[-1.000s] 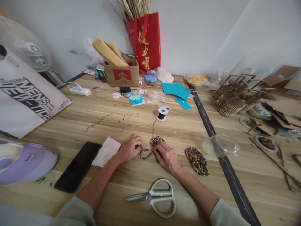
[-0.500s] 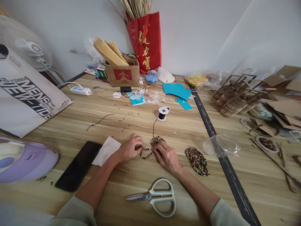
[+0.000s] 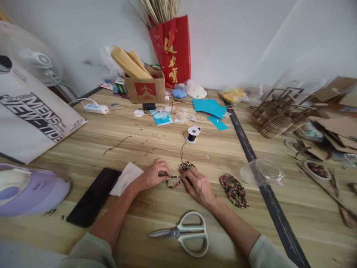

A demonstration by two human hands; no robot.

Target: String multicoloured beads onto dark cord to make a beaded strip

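Fingers [image 3: 190,176] pinch beads [image 3: 186,167]; a red bag [image 3: 180,44] holds pale stalks [image 3: 161,10].

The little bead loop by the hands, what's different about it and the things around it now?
Hardly anything. The bead loop shows no clear move, and I see nothing picked up or let go. The left hand and right hand are still at it; any finger movement is too slight to tell. The spool, scissors and bead pile on the right stayed put.
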